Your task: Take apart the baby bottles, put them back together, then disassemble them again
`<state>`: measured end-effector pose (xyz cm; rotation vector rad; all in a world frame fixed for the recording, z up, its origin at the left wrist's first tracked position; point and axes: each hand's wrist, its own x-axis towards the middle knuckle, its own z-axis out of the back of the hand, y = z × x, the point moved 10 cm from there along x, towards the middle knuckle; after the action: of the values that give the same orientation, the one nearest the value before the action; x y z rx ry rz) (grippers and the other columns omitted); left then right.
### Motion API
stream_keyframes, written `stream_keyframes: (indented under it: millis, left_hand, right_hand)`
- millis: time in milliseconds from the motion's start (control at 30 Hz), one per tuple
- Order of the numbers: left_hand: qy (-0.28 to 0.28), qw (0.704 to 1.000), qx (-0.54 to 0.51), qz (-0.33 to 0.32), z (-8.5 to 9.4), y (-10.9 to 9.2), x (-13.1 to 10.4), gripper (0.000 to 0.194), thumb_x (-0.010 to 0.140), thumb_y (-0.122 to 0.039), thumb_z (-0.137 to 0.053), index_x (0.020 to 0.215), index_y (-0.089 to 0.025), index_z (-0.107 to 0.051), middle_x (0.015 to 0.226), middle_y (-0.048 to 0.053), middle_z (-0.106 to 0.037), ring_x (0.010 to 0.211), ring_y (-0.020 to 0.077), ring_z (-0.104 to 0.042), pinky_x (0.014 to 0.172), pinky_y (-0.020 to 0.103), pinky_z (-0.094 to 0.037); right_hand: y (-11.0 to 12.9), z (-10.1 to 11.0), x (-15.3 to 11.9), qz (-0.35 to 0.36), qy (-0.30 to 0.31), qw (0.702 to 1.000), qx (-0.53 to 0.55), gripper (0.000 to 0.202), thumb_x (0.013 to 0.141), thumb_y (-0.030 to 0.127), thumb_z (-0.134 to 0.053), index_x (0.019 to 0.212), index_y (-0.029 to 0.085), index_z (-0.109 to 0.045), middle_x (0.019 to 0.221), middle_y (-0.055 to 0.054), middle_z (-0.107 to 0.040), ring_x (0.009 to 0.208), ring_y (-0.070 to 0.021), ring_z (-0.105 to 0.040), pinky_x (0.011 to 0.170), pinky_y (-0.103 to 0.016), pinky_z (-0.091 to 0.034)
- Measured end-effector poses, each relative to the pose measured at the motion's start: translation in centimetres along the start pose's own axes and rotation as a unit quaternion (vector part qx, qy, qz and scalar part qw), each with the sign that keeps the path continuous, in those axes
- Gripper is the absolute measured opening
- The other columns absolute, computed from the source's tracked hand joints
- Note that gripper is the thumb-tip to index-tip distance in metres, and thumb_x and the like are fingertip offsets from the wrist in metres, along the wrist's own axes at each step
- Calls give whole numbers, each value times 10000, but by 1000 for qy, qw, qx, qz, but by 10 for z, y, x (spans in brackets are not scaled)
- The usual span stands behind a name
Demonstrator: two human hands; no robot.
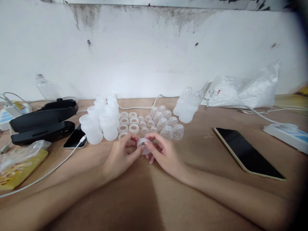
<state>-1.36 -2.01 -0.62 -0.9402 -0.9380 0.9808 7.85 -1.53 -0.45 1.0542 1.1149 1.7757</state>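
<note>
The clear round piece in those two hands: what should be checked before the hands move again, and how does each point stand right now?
1. Left hand and right hand both touching the clear round piece: ok.
2. Nothing loose inside the piece: cannot tell, fingers and blur hide it.
3. White rings lying flat: ok, where visible.
4. Clear domes apart from the rings: ok, to their right.
5. White containers standing, left of the rings: ok.
</note>
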Motion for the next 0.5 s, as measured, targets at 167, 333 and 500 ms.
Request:
stream_keyframes:
  millis: [167, 333, 500]
  left_hand:
    - [-8, 990, 134, -37, 1, -14, -7, 102, 826, -269, -443, 846, -175, -477, 700, -13, -565, 583, 93, -521, 501, 189, -409]
    - [-13, 976, 207, -60, 0, -18, -7, 52, 820, -227, -434, 797, -182, -445, 581, -59, -479, 473, 66, -421, 446, 179, -319]
    - [-23, 967, 243, -72, 0, -18, -5, 61, 798, -201, -450, 744, -186, -426, 553, -66, -463, 473, 72, -419, 463, 185, -307]
  right_hand:
    - [2, 1, -4, 22, -2, 998, -63, 145, 845, 336, -414, 869, 200, -458, 683, 26, -504, 452, -54, -514, 382, -166, -436]
    - [7, 1, -5, 35, -4, 991, -126, 107, 848, 295, -405, 846, 199, -454, 680, 24, -494, 478, -63, -504, 435, -188, -422]
    - [13, 0, -5, 53, -10, 985, -166, 61, 825, 220, -411, 774, 193, -429, 633, 27, -464, 495, -76, -481, 451, -196, -396]
